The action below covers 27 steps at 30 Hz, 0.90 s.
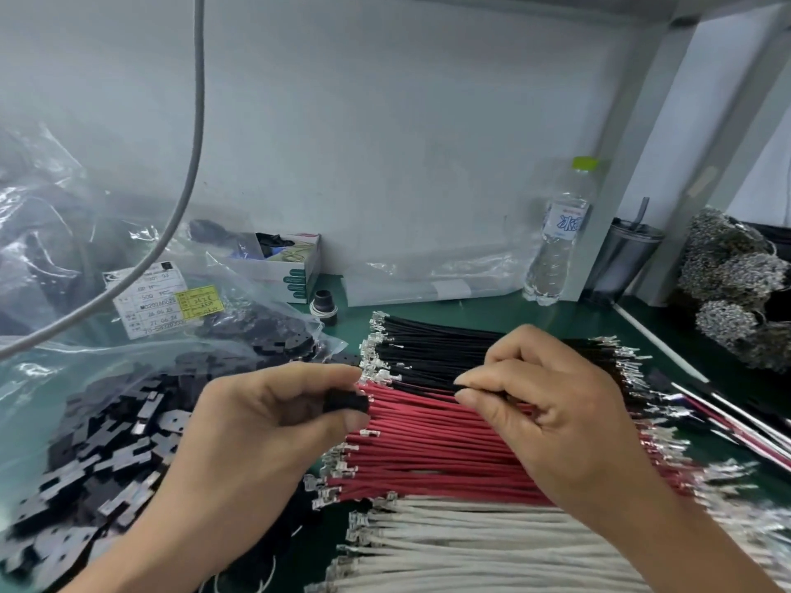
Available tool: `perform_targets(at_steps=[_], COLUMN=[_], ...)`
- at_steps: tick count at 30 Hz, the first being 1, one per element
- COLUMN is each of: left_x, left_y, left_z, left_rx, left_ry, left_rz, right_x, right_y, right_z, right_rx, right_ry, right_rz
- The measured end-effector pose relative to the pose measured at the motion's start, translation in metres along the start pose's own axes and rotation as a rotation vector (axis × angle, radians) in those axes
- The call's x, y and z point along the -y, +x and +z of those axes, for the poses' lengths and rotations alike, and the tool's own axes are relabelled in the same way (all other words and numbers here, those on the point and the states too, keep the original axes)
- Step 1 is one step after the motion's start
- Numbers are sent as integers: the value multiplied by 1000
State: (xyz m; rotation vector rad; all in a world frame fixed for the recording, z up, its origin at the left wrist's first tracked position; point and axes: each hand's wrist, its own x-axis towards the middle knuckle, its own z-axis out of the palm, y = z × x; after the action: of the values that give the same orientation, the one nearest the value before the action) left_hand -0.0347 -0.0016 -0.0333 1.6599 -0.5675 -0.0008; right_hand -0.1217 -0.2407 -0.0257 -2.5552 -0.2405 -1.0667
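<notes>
A small black part (pixel 346 403) is pinched between the thumb and forefinger of the left hand (pixel 265 425). The other fingers are curled under, so the grip is narrow and closed on the part. The part is held just above the left ends of the red wires (pixel 428 442), beside their metal terminals. A thin dark strand is pinched between the thumb and forefinger tip of the right hand (pixel 556 408). It seems to be a black wire (pixel 428 383), though the blur there leaves this unsure. That grip is likewise narrow, and the remaining fingers are bent over the bundle. The two hands are held near each other but apart.

Three bundles are laid side by side on the green surface (pixel 582 316): black wires (pixel 428 340) farthest, the red wires in the middle, and white wires (pixel 449 545) nearest. Metal terminals are seen at both ends.

A clear bag (pixel 85 400) of flat black and silver pieces is spread at the left. An open box (pixel 291 267) is set behind it against the wall. A bottle (pixel 560 233) with a green cap stands upright at the back right, with a dark cup (pixel 620 258) just beside it. A grey cable (pixel 188 164) hangs down across the left side.
</notes>
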Motion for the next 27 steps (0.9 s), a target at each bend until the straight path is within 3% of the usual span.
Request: perform_targets(at_steps=[27], left_x=[2], left_y=[-3], left_z=[2], left_rx=[134], left_ry=[-255], left_rz=[-168], right_x=[15], right_y=[1], right_z=[2], right_rx=[79], right_ry=[213], right_rz=[50])
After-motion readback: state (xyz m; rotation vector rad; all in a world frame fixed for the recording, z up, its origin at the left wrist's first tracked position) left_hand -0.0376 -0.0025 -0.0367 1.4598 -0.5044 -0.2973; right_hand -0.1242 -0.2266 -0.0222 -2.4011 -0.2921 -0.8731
